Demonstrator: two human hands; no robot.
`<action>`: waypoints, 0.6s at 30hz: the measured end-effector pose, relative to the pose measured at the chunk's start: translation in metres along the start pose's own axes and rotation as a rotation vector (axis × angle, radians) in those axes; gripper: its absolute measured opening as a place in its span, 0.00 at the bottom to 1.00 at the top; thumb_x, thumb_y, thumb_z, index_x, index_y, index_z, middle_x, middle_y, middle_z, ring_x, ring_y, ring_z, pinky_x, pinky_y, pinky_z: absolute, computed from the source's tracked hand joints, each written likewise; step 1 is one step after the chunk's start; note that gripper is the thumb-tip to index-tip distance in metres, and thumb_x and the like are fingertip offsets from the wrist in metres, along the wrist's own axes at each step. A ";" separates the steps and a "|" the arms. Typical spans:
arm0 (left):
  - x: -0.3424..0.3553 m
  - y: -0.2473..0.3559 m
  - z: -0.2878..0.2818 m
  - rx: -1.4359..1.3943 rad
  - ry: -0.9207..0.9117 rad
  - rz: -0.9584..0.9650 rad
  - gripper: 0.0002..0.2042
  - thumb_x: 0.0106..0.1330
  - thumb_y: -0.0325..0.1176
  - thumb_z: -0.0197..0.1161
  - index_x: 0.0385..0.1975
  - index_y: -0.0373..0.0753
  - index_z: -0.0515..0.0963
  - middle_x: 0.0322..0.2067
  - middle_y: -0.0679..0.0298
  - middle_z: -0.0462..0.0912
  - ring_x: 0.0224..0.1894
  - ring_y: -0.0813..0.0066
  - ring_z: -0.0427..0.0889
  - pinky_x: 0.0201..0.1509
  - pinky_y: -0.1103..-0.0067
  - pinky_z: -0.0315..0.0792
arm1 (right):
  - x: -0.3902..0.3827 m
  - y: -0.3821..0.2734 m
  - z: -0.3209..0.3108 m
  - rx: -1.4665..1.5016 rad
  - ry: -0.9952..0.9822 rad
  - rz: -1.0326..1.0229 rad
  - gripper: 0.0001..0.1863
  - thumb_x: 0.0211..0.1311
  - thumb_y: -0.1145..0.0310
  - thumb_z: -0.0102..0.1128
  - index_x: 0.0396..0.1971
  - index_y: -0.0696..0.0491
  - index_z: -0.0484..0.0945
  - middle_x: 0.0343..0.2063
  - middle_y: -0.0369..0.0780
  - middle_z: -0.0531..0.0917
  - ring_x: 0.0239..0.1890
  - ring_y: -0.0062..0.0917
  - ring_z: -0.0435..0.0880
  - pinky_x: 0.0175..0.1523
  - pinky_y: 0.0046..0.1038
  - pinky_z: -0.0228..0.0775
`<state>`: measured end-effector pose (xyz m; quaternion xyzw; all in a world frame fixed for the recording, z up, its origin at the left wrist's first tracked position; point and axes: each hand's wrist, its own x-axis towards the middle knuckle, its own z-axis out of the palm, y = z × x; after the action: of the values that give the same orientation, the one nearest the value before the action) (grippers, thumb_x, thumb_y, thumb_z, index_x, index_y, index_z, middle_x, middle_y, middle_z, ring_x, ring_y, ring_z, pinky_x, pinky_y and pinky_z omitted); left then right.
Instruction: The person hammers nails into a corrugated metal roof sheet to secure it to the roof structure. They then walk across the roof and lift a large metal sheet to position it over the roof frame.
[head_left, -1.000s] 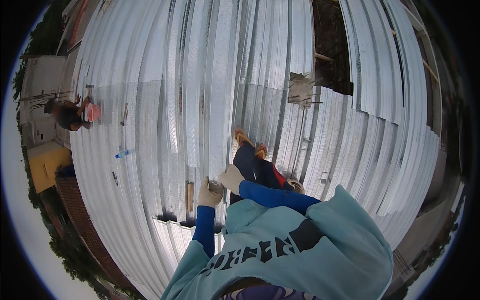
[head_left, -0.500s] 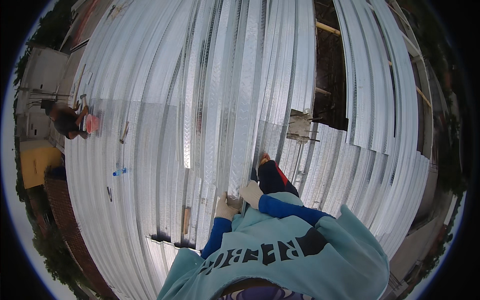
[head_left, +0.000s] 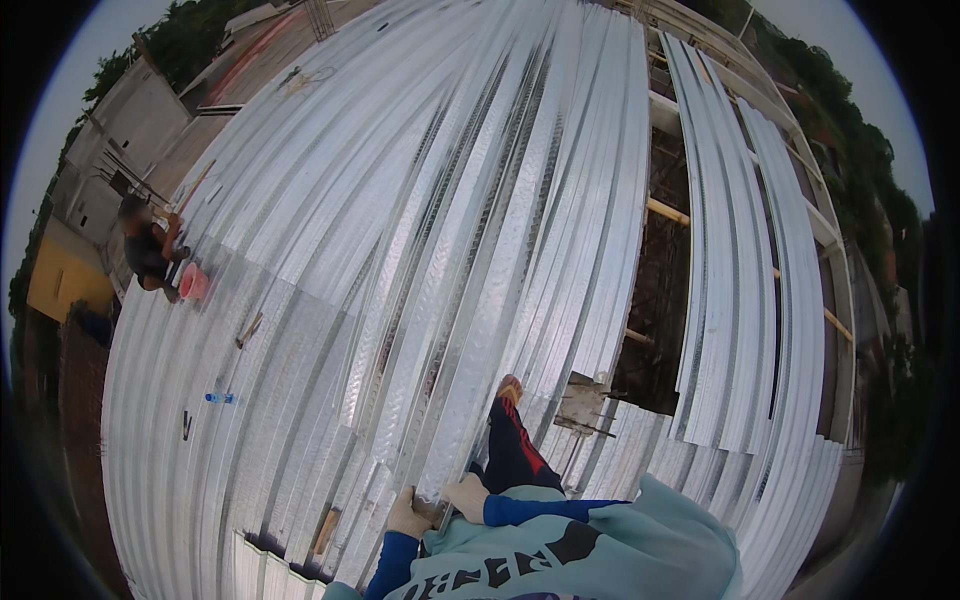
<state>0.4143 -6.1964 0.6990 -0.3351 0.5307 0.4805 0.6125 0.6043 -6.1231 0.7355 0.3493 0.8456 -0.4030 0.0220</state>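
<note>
A long, shiny metal decking sheet [head_left: 462, 420] with an embossed pattern runs away from me across the deck. My left hand [head_left: 408, 514], in a pale knit glove, grips the left side of its near end. My right hand [head_left: 466, 497], gloved alike, is closed over the right side of that end. Both sets of fingers are partly hidden by the sheet and the gloves. Just ahead of my right hand, my leg in dark trousers with red stripes [head_left: 520, 450] stretches forward, the foot [head_left: 511, 388] beside the sheet.
A dark gap [head_left: 655, 300] in the deck opens on the right, with a concrete stub [head_left: 582, 405] and bars at its near end. To the left a person [head_left: 150, 245] crouches beside a pink bucket [head_left: 194, 284]. A hammer [head_left: 250, 330], blue bottle [head_left: 219, 398] and wood piece [head_left: 326, 531] lie about.
The view has tilted up, so the deck and my hands sit lower in the picture. Both hands keep their hold on the sheet's end.
</note>
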 end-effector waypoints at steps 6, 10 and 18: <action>0.052 0.010 0.015 0.022 -0.075 -0.046 0.15 0.77 0.43 0.58 0.28 0.42 0.73 0.22 0.66 0.72 0.29 0.66 0.76 0.51 0.51 0.77 | 0.035 0.022 0.008 0.581 0.149 0.423 0.11 0.50 0.73 0.66 0.35 0.55 0.83 0.27 0.51 0.84 0.32 0.45 0.86 0.41 0.44 0.71; 0.070 0.004 0.049 0.035 -0.099 -0.096 0.18 0.77 0.43 0.58 0.22 0.45 0.69 0.16 0.71 0.67 0.22 0.73 0.71 0.42 0.59 0.77 | 0.037 0.055 -0.032 -0.211 0.061 0.043 0.07 0.45 0.71 0.69 0.27 0.54 0.83 0.24 0.48 0.85 0.29 0.43 0.86 0.36 0.44 0.70; 0.213 0.014 0.059 1.148 -0.298 0.652 0.17 0.81 0.44 0.50 0.31 0.41 0.72 0.23 0.71 0.69 0.22 0.75 0.66 0.33 0.74 0.69 | 0.071 0.119 -0.065 0.466 0.306 0.256 0.11 0.49 0.69 0.64 0.27 0.63 0.81 0.21 0.50 0.82 0.26 0.39 0.86 0.31 0.42 0.71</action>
<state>0.4154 -6.0882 0.5060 0.2906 0.6856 0.3237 0.5837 0.6392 -5.9853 0.6774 0.5053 0.6731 -0.5227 -0.1356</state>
